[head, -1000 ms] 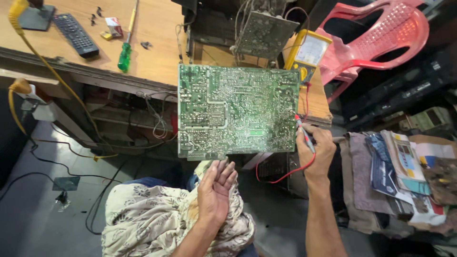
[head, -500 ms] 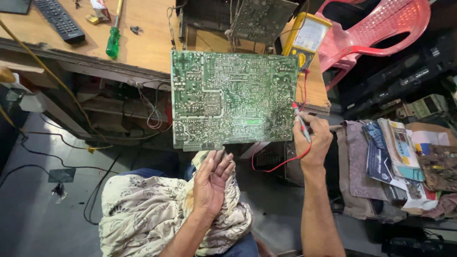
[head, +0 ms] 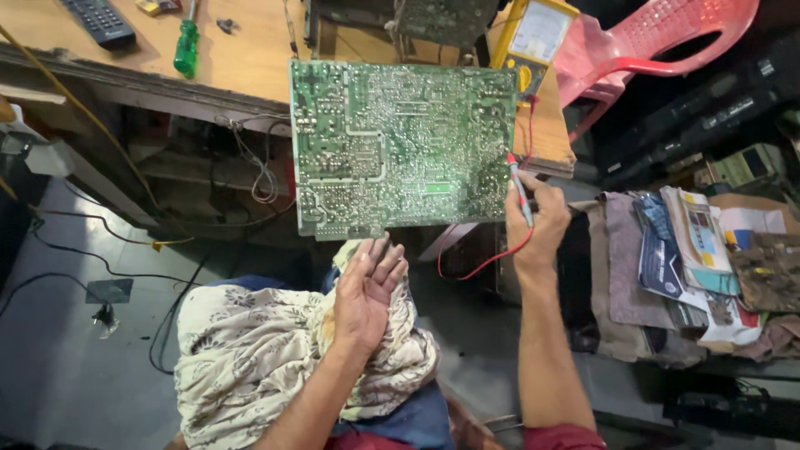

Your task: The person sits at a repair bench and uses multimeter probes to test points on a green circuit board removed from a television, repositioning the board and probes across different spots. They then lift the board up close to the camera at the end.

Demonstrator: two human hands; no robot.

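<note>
A large green circuit board (head: 400, 146) stands upright in front of me, solder side facing me, against the edge of a wooden workbench (head: 242, 71). My left hand (head: 367, 287) is below it, palm up and fingers straight, with the fingertips touching the board's lower edge. My right hand (head: 537, 225) grips a red test probe (head: 521, 192) whose tip rests on the board's right edge. A red lead (head: 479, 267) loops down from the probe. A yellow multimeter (head: 533, 37) sits behind the board's top right corner.
On the bench lie a green-handled screwdriver (head: 186, 48) and a black remote (head: 100, 18). A pink plastic chair (head: 658, 37) stands at the right. Papers and cloth (head: 692, 258) are piled at the right. Patterned cloth (head: 267, 358) covers my lap. Cables trail on the floor (head: 75, 250).
The view has tilted down, so the board and bench sit higher in frame. Both hands keep their places against the board.
</note>
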